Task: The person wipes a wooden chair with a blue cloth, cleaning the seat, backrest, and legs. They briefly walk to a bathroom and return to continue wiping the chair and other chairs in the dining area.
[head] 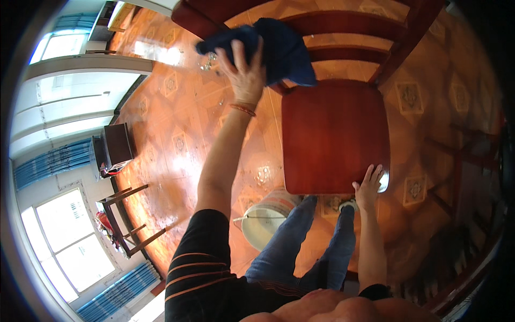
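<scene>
A dark red wooden chair [334,137] with a slatted back stands in front of me. My left hand [246,74], a reddish band at its wrist, holds a dark blue cloth [281,56] against the left post of the backrest. Part of the cloth drapes over the left ends of the slats [342,23]. The palm side and the post under the cloth are hidden. At the seat's front right corner, my right hand [368,189] lies on the wood with fingers a little apart and nothing held.
A pale bucket [263,223] with a wire handle stands on the patterned tile floor [177,116], beside my left leg. Another wooden chair [462,173] is dim at the right. A small table [120,229] bearing items and a dark cabinet [117,143] line the left wall.
</scene>
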`<state>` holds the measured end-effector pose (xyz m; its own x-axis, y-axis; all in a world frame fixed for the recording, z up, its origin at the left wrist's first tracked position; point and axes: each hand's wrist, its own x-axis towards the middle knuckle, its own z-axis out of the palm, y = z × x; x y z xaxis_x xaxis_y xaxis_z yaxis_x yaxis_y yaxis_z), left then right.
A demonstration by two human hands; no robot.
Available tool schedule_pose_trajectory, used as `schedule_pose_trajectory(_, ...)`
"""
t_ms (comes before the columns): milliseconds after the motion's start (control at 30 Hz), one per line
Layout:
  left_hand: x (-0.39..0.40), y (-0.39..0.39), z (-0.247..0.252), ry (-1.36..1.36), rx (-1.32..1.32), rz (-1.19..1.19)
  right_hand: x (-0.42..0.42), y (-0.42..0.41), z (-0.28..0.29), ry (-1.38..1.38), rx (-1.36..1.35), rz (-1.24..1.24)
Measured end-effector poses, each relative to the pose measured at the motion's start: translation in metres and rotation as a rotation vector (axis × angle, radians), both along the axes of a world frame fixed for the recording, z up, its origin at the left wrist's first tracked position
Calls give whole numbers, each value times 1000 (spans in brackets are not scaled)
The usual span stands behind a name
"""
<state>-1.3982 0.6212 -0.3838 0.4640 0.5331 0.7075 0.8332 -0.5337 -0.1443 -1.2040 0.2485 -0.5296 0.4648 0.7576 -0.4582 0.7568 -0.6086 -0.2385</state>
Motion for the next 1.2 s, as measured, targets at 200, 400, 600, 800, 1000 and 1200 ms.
schedule_pose_trajectory(200, -25, -35, -131, -68, -549, -177, 1, -7, -13, -65, 54, -7)
schedule_pose_trajectory(400, -118, -108, -186, -88, -1608, -123, 5, -1, -30, -5, 243, -113)
schedule_pose_trajectory(600, -218, -297, -102, 20, -2215, 388, 19, 16, 21, 215, 12, -122)
schedule_pose_trajectory(800, 2, -302, 66, 258, -1563, -337, 22, -87, 59, 1111, 419, -722)
schedule_pose_trajectory(1000, 202, -381, 114, 331, -1150, -814, 47, -154, 140, 2008, 1081, -1157)
schedule_pose_trajectory(1200, 312, -458, 147, 447, -1251, -1261, 167, -215, 180, 1351, 1574, -1554)
